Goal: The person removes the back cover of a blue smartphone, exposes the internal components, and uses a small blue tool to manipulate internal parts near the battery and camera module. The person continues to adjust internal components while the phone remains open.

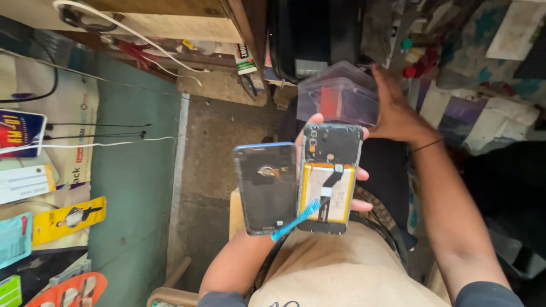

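My left hand point(341, 170) holds an opened phone body point(329, 179) with its yellow battery and black ribbon cable showing. The same hand also holds the detached back cover point(266, 189), inner side up, to the left of the phone. A blue plastic pry tool point(296, 220) sticks out diagonally below them. My right hand point(395, 111) reaches forward and grips the side of a clear plastic box point(338, 99) with red and dark contents, just beyond the phone.
A green wall panel point(136, 182) at left carries hanging accessory packets point(68, 219) and cables. A wooden shelf point(170, 23) runs along the top with a white cord. A dark bag point(313, 34) hangs above the box. Patterned cloth point(483, 108) lies at right.
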